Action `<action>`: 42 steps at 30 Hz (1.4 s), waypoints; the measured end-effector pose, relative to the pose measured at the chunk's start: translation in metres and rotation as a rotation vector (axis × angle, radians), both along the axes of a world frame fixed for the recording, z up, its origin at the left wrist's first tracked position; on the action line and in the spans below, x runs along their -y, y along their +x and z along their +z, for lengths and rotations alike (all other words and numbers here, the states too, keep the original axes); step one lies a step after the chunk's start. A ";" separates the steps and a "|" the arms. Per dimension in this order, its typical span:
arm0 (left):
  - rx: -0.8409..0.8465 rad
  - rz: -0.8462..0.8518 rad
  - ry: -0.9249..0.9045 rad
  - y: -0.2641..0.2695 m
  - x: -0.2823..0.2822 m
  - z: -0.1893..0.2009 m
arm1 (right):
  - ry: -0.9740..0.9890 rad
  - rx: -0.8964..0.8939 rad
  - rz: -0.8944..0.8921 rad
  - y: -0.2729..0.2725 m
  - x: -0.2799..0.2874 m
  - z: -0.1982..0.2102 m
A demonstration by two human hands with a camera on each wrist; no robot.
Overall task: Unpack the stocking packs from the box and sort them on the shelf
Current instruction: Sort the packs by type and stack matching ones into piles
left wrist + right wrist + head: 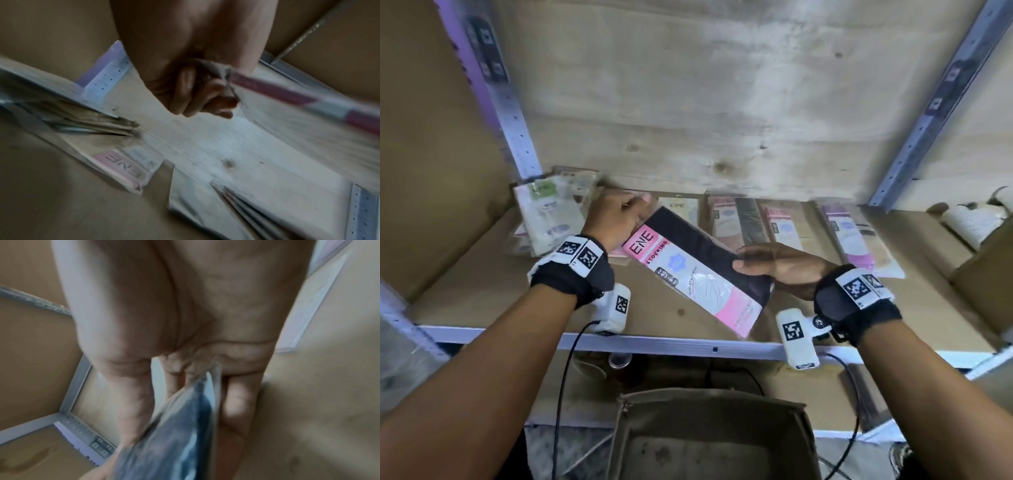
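A pink-and-black stocking pack (698, 270) hangs slanted above the shelf board (517, 294), held by both hands. My left hand (619, 216) pinches its upper left corner; in the left wrist view the curled fingers (205, 100) grip the pack's edge (287, 95). My right hand (780, 267) holds the pack's right side, thumb on top, and the dark pack (176, 434) shows between thumb and fingers in the right wrist view. Several other packs (784, 222) lie in a row at the back of the shelf, with a green-labelled stack (548, 216) at the left.
An open cardboard box (712, 435) stands below the shelf's front rail (654, 344). Perforated metal uprights (513, 113) frame the bay on both sides. A plywood panel forms the back. White bundled items (969, 219) sit in a box at the far right.
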State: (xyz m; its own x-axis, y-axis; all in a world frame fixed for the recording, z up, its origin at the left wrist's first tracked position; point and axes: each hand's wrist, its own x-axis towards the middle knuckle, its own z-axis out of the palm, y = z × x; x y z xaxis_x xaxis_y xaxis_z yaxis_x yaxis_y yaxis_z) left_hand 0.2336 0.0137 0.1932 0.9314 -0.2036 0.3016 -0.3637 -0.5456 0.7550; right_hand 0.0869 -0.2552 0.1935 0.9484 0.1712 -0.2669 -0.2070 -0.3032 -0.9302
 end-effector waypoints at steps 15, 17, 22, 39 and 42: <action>-0.610 -0.189 -0.392 -0.017 0.040 -0.007 | 0.113 0.039 0.005 -0.016 0.033 -0.008; -0.629 -0.187 -0.412 -0.017 0.045 -0.006 | 0.108 0.047 0.002 -0.018 0.035 -0.006; -0.635 -0.104 -0.582 -0.003 0.042 -0.001 | 0.112 0.082 -0.092 -0.018 0.045 -0.002; -0.594 -0.458 -0.483 -0.049 0.094 0.002 | 0.456 0.209 -0.601 0.032 0.015 0.012; -0.533 -0.400 -0.521 -0.045 0.099 0.000 | 0.201 0.263 -0.643 0.043 0.019 0.009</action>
